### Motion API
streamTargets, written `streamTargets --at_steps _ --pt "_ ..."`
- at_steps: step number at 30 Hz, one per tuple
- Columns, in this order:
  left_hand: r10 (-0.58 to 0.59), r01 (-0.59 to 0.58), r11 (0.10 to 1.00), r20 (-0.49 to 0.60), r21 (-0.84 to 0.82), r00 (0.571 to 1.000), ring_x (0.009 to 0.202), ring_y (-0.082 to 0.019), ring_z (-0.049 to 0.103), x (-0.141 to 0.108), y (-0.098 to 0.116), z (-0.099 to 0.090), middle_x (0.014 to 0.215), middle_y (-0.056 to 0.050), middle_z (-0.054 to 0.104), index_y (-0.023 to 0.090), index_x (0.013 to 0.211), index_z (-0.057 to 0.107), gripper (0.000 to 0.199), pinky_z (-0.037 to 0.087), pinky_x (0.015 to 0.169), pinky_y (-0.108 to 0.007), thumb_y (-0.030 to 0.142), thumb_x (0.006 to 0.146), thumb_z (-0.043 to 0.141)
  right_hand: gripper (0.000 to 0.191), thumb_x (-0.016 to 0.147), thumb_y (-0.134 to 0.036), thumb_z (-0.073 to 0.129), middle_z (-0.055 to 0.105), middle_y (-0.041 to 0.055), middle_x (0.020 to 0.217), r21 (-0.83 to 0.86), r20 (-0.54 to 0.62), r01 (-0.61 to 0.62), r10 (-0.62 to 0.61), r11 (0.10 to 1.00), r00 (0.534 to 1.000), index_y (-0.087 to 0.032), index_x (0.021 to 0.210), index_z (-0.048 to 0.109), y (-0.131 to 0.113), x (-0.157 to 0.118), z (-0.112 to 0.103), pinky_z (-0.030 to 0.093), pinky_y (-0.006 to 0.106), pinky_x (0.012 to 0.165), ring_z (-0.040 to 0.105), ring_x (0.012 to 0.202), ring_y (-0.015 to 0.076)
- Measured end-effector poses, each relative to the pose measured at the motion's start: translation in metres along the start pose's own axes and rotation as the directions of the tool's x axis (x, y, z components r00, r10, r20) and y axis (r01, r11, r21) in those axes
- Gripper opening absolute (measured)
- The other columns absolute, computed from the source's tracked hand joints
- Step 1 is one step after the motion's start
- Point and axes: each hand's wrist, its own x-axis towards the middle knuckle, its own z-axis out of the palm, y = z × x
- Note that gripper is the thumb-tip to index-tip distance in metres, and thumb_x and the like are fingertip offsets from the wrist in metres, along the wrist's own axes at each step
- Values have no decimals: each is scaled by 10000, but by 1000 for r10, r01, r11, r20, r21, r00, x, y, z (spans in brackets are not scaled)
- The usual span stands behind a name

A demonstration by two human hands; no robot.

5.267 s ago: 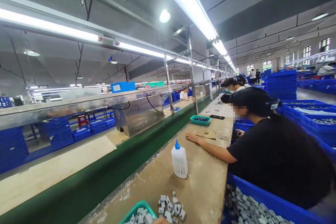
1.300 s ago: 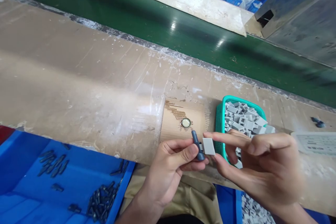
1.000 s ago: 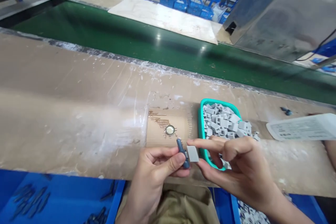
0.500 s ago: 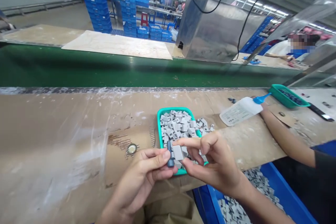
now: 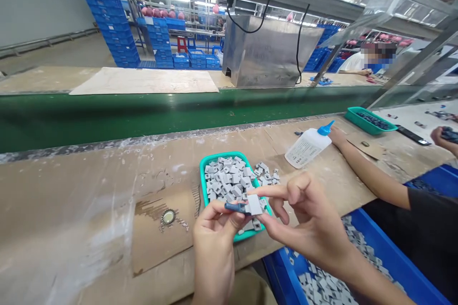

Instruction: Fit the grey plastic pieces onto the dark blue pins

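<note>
Between the thumb and fingers of my left hand (image 5: 218, 238) is a small dark blue plastic piece (image 5: 234, 207). My right hand (image 5: 304, 214) pinches a light grey block (image 5: 255, 204) between index finger and thumb. The block and the blue piece meet end to end; whether they are joined I cannot tell. Both hands are over the near side of a green basket (image 5: 203, 176), which is heaped with similar grey blocks (image 5: 227, 178). More loose grey blocks (image 5: 266, 174) lie on the table just right of the basket.
A white bottle with a blue nozzle (image 5: 307, 147) leans beside a co-worker's arm (image 5: 375, 167) on the right. A round dish (image 5: 168, 217) sits on cardboard at left. A blue crate (image 5: 379, 238) of grey blocks is below right. Further right stands a green basket (image 5: 372, 126) of dark pieces.
The blue piece has turned from upright to roughly level, with my left hand rotating around it. The grey block stays pinched in my right hand. The camera view has shifted and tilted.
</note>
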Motion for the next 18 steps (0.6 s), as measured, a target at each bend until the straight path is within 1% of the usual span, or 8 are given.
streamTargets --at_steps 3,4,6,10,12,14,16,18 --pt "204 -204 978 -9 44 979 769 -122 648 -3 -7 2 702 9 647 151 658 597 137 528 682 -145 120 698 724 399 746 -146 630 647 -18 867 65 -66 -54 58 996 996 -255 790 249 -5 -5 1 468 227 577 416 489 34" --pt "295 -294 953 0 73 956 788 -125 650 -4 -9 2 686 20 640 154 647 589 144 527 692 -143 83 714 694 409 743 -146 633 651 -16 868 94 -70 -88 95 992 993 -255 784 242 -7 -6 1 457 221 558 402 487 35" --pt "486 -485 860 35 157 873 810 -137 653 -6 -14 2 684 36 633 160 648 580 174 538 712 -166 19 736 631 428 733 -149 644 655 -21 840 149 -55 -157 167 976 984 -256 780 232 -10 -8 3 431 206 517 392 492 41" --pt "748 -747 579 154 327 646 862 -204 649 -10 -19 -4 827 24 655 161 757 580 231 573 759 -320 -68 729 574 454 716 -166 665 658 -16 844 243 -16 -255 266 936 964 -251 763 221 -16 -10 5 383 187 468 372 477 31" --pt "821 -838 397 264 374 506 896 -234 639 -10 -17 -11 911 -10 654 143 826 603 277 577 772 -378 -105 708 569 457 710 -167 669 658 -10 856 280 27 -300 305 912 952 -246 753 220 -19 -11 5 347 180 446 355 455 19" --pt "830 -912 170 445 373 336 942 -267 620 -9 -10 -18 984 -64 644 100 897 627 303 581 770 -404 -118 694 575 454 708 -160 667 659 -6 862 310 84 -350 342 884 936 -243 749 222 -22 -11 4 310 176 432 333 445 10" --pt "759 -950 -13 621 312 194 986 -302 596 -6 -1 -23 1028 -117 629 43 949 629 305 586 755 -414 -110 688 593 453 707 -154 666 658 -10 851 340 133 -389 365 856 921 -240 747 224 -24 -10 3 280 172 428 314 444 6" --pt "702 -962 -77 700 263 135 997 -316 587 -3 7 -25 1032 -137 626 9 959 625 316 589 751 -417 -114 668 614 457 702 -156 673 655 -20 836 376 158 -405 373 833 914 -237 741 225 -24 -9 2 256 167 427 303 440 0"
